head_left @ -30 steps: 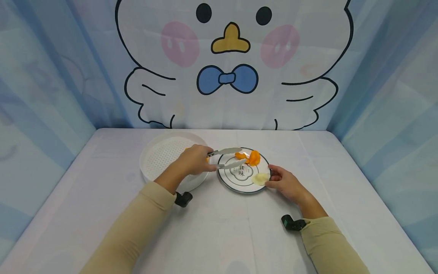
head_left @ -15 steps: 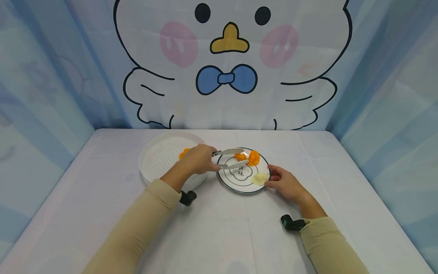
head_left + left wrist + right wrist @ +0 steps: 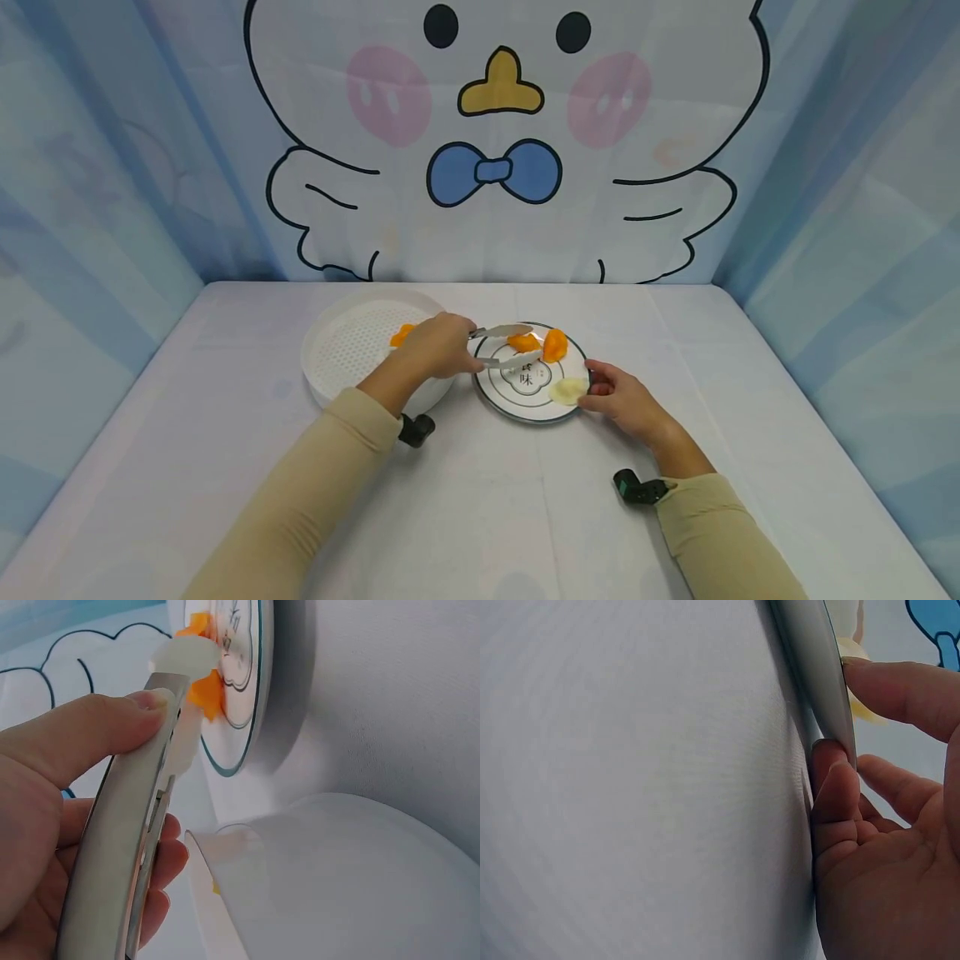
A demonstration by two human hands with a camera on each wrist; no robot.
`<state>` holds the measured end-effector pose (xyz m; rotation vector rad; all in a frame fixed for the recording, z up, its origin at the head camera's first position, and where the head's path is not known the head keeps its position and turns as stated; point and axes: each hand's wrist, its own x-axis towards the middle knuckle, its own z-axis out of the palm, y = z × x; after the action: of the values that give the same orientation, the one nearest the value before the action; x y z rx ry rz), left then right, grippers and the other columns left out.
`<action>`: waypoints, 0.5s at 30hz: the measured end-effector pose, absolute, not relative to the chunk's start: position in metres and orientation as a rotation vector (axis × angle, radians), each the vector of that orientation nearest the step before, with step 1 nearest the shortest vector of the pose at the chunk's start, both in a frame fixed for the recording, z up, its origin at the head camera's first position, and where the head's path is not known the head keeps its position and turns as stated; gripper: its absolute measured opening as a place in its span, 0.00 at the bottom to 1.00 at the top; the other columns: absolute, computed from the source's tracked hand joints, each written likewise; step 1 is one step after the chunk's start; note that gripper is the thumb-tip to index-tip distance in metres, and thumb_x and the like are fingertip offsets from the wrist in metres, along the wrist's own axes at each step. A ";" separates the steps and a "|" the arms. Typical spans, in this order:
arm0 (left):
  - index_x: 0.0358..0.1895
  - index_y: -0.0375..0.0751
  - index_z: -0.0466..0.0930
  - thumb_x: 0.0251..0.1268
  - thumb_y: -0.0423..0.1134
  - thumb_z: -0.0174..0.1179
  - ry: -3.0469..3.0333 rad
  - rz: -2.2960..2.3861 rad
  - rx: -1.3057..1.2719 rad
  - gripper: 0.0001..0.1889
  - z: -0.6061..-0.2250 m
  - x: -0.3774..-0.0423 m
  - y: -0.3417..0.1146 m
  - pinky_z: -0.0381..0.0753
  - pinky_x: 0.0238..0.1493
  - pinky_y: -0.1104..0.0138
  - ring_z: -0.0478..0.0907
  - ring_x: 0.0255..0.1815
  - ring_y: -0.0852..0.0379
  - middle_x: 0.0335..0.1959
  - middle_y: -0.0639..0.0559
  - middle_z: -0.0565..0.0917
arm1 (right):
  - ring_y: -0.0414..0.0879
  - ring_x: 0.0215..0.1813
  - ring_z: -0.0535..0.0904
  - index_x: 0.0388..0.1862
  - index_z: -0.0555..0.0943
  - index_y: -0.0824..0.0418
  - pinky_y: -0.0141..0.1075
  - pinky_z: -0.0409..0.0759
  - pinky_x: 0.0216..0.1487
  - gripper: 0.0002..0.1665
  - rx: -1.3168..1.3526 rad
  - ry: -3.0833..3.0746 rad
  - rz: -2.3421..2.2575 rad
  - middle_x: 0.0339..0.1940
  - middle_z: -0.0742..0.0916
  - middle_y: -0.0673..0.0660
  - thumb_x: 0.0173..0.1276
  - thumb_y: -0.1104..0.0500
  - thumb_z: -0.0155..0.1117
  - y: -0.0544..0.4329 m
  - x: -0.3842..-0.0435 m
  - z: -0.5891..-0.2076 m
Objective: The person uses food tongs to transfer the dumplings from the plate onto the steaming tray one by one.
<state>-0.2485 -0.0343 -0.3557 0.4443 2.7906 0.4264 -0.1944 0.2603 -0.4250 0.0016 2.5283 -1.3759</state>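
My left hand (image 3: 438,346) grips a pair of metal tongs (image 3: 124,825) with pale tips, thumb on one arm and fingers round the other. The tongs' tips reach over a white plate (image 3: 498,396) with a dark rim, on either side of an orange piece (image 3: 523,342). A second orange piece (image 3: 555,346) lies just right of the tips. Nearer the front of the plate is a pale yellow slice (image 3: 567,391). My right hand (image 3: 618,400) pinches the plate's right edge, thumb on top and fingers under the rim (image 3: 840,697).
A round white tray (image 3: 322,379) with a dotted floor stands left of the plate, partly behind my left forearm. In it lies another orange piece (image 3: 401,336). A white cloth (image 3: 480,517) covers the table, and a printed curtain (image 3: 495,233) hangs behind.
My left hand has moved slightly right with the tongs. The orange piece between the tips has shifted a little left, apart from the other one. The right hand stays at the plate's edge.
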 end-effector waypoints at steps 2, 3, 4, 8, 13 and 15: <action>0.67 0.40 0.76 0.60 0.51 0.72 2.785 0.423 0.436 0.34 -0.356 -0.248 -0.035 0.78 0.48 0.59 0.76 0.43 0.51 0.54 0.47 0.82 | 0.54 0.53 0.70 0.77 0.59 0.68 0.37 0.72 0.49 0.46 0.002 2.533 -1.376 0.59 0.74 0.64 0.65 0.59 0.69 0.261 -0.195 -0.426; 0.67 0.40 0.76 0.60 0.51 0.72 2.784 0.424 0.433 0.34 -0.356 -0.248 -0.035 0.78 0.47 0.59 0.76 0.43 0.51 0.53 0.47 0.83 | 0.54 0.53 0.70 0.77 0.59 0.68 0.37 0.72 0.50 0.46 0.000 2.535 -1.375 0.59 0.74 0.65 0.66 0.59 0.69 0.261 -0.195 -0.426; 0.66 0.40 0.77 0.60 0.51 0.72 2.783 0.426 0.431 0.33 -0.356 -0.247 -0.036 0.78 0.47 0.60 0.76 0.43 0.52 0.53 0.47 0.83 | 0.54 0.53 0.70 0.77 0.59 0.68 0.37 0.72 0.50 0.46 -0.001 2.537 -1.374 0.60 0.74 0.65 0.66 0.59 0.69 0.261 -0.196 -0.426; 0.66 0.40 0.77 0.60 0.51 0.72 2.782 0.436 0.439 0.33 -0.356 -0.246 -0.038 0.78 0.46 0.61 0.76 0.42 0.52 0.53 0.48 0.82 | 0.54 0.54 0.70 0.78 0.59 0.68 0.36 0.72 0.49 0.46 0.001 2.537 -1.375 0.61 0.74 0.65 0.66 0.59 0.68 0.262 -0.196 -0.427; 0.64 0.40 0.79 0.62 0.49 0.70 2.775 0.466 0.477 0.29 -0.356 -0.245 -0.042 0.77 0.40 0.63 0.77 0.39 0.53 0.48 0.49 0.83 | 0.54 0.53 0.70 0.78 0.59 0.67 0.35 0.72 0.48 0.46 0.008 2.533 -1.370 0.61 0.74 0.65 0.66 0.59 0.69 0.261 -0.195 -0.427; 0.63 0.40 0.79 0.63 0.48 0.69 2.772 0.488 0.490 0.28 -0.355 -0.245 -0.043 0.77 0.37 0.64 0.77 0.37 0.53 0.45 0.50 0.83 | 0.54 0.53 0.70 0.78 0.59 0.67 0.34 0.72 0.48 0.46 0.011 2.533 -1.371 0.61 0.74 0.65 0.65 0.59 0.69 0.261 -0.195 -0.427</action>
<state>-0.2447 -0.0434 -0.3552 0.4899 2.7720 0.4885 -0.1949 0.2610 -0.4271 0.0109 2.5328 -1.3711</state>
